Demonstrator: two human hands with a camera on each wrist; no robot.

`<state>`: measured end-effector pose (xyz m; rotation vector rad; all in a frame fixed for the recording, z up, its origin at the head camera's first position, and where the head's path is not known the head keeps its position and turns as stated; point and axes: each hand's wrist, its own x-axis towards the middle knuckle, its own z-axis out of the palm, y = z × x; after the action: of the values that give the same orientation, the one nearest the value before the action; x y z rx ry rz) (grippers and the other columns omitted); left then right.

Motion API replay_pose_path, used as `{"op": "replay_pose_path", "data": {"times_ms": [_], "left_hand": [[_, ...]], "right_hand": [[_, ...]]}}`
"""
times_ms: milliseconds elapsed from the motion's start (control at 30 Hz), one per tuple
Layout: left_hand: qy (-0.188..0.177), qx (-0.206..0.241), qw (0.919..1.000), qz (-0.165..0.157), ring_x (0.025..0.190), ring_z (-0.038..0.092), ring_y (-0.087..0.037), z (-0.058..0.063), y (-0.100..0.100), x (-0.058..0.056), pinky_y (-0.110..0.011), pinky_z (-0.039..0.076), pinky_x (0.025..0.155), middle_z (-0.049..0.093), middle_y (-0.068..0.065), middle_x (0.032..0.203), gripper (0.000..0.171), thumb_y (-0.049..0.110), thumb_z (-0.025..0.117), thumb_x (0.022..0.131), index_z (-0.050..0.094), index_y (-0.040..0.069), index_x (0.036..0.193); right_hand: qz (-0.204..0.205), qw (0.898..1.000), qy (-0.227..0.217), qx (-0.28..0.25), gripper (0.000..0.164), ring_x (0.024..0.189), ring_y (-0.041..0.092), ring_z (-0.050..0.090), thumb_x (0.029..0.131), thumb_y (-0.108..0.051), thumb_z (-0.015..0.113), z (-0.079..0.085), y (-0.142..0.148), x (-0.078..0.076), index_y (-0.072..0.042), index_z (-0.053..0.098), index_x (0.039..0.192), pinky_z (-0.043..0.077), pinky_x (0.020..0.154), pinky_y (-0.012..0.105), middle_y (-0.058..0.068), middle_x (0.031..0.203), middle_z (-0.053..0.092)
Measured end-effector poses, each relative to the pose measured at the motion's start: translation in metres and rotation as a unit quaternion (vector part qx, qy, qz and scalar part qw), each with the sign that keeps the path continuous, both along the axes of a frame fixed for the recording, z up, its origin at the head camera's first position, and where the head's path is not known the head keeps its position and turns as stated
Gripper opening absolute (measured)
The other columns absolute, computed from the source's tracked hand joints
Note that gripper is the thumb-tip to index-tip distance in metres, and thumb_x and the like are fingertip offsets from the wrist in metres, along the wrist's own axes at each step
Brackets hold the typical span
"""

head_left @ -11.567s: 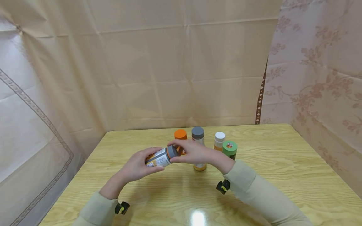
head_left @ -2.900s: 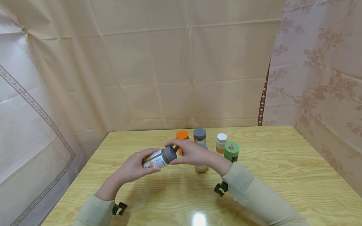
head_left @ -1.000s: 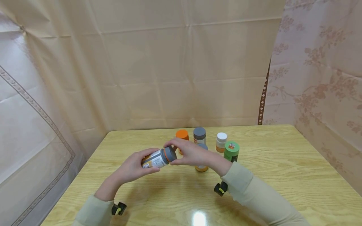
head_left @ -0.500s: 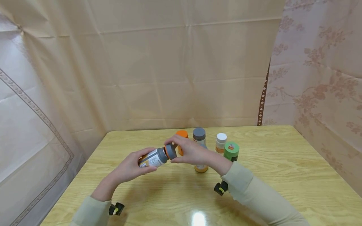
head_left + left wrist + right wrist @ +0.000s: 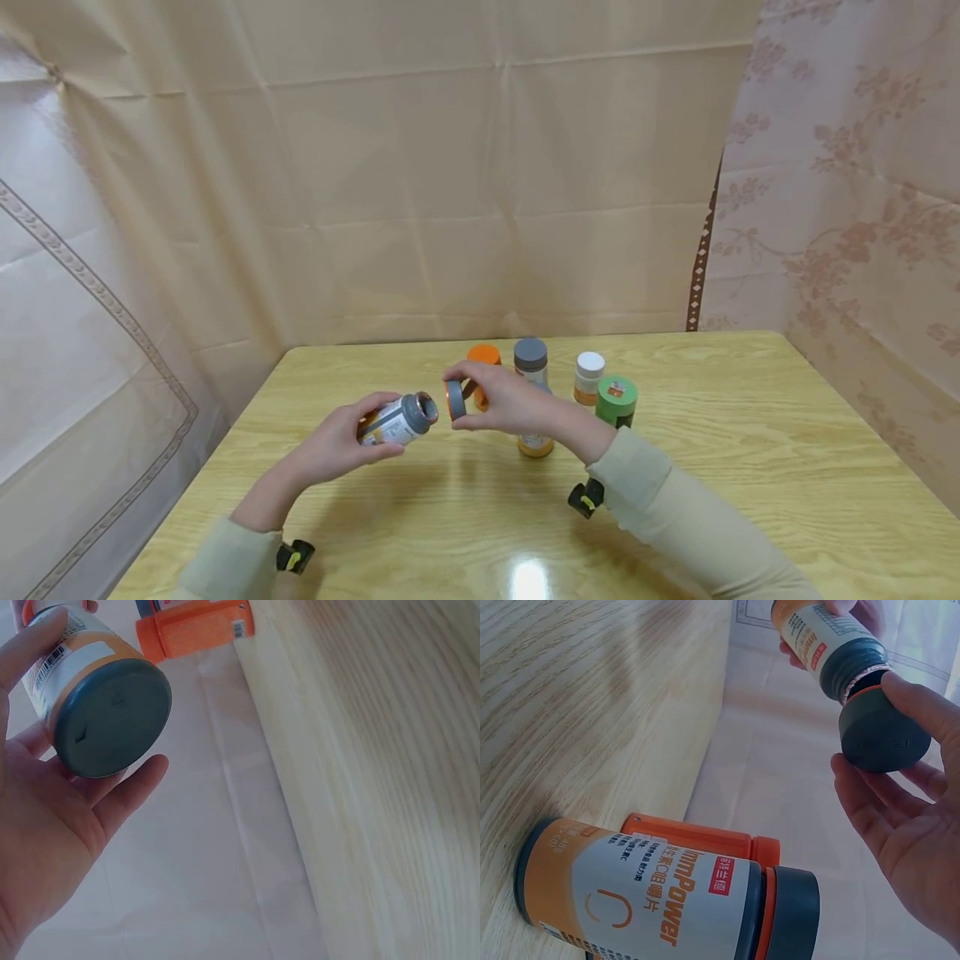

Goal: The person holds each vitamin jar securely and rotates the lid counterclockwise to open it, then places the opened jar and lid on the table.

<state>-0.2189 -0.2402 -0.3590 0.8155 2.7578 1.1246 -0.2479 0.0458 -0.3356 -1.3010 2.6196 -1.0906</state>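
In the head view my left hand (image 5: 330,450) grips a white and orange supplement bottle (image 5: 393,422), tilted with its uncapped grey mouth toward the right. Across a small gap, my right hand (image 5: 510,404) pinches the grey screw cap (image 5: 455,400) with its orange rim between thumb and fingers. Both are above the table. From the left wrist view the bottle's dark round base (image 5: 116,720) shows, with fingers wrapped around its body. The right wrist view has the cap (image 5: 885,735) just off the threaded neck (image 5: 851,667). What is inside the bottle cannot be seen.
Behind my right hand stand an orange-capped bottle (image 5: 483,355), a grey-capped bottle (image 5: 530,355) and a nearer bottle (image 5: 535,448), partly hidden. Farther right are a white-capped bottle (image 5: 589,367) and a green-capped one (image 5: 617,396). The wooden table (image 5: 750,450) ends at a hanging cloth.
The cap, turned on the bottle earlier, has come off and is apart from the neck. My left hand has drawn the bottle leftward; the right hand has stayed nearly in place.
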Motion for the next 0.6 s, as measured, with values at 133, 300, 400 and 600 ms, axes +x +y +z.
{"op": "replay_pose_path", "data": {"times_ms": [133, 300, 400, 600], "left_hand": [[0.01, -0.002, 0.9999, 0.007, 0.09, 0.057, -0.023, -0.002, -0.009, -0.004, -0.034, 0.052, 0.07, 0.061, -0.005, 0.109, 0.058, 0.025, 0.079, 0.083, 0.05, 0.019, 0.132], [0.003, 0.016, 0.9998, 0.008, 0.089, 0.057, -0.025, -0.006, -0.021, -0.008, -0.033, 0.053, 0.066, 0.059, -0.01, 0.112, 0.058, 0.022, 0.079, 0.084, 0.048, 0.015, 0.132], [-0.001, 0.032, 0.9995, 0.009, 0.088, 0.058, -0.027, -0.01, -0.028, -0.012, -0.033, 0.054, 0.063, 0.059, -0.015, 0.113, 0.057, 0.019, 0.078, 0.085, 0.047, 0.014, 0.132], [0.013, 0.053, 0.9984, 0.014, 0.088, 0.06, -0.028, -0.015, -0.04, -0.021, -0.034, 0.055, 0.064, 0.06, -0.018, 0.114, 0.055, 0.015, 0.077, 0.085, 0.047, 0.014, 0.132]], "right_hand": [[0.002, 1.0, -0.021, -0.002, 0.055, 0.105, 0.02, 0.06, 0.084, -0.016, 0.078, -0.001, -0.002, -0.001, -0.005, 0.05, 0.131, 0.052, 0.084, 0.035, 0.006, 0.121, 0.058], [-0.005, 0.999, -0.043, 0.009, 0.057, 0.108, 0.019, 0.06, 0.085, -0.017, 0.077, -0.003, -0.005, -0.001, -0.005, 0.05, 0.132, 0.05, 0.089, 0.034, 0.004, 0.12, 0.058], [-0.003, 0.999, -0.043, 0.015, 0.056, 0.109, 0.018, 0.06, 0.085, -0.019, 0.077, -0.004, -0.008, -0.003, -0.006, 0.05, 0.132, 0.049, 0.09, 0.033, 0.002, 0.117, 0.059], [0.007, 1.0, -0.027, 0.002, 0.054, 0.109, 0.022, 0.059, 0.086, -0.019, 0.077, -0.007, -0.016, -0.005, -0.004, 0.051, 0.131, 0.049, 0.09, 0.038, 0.005, 0.118, 0.059]]}}
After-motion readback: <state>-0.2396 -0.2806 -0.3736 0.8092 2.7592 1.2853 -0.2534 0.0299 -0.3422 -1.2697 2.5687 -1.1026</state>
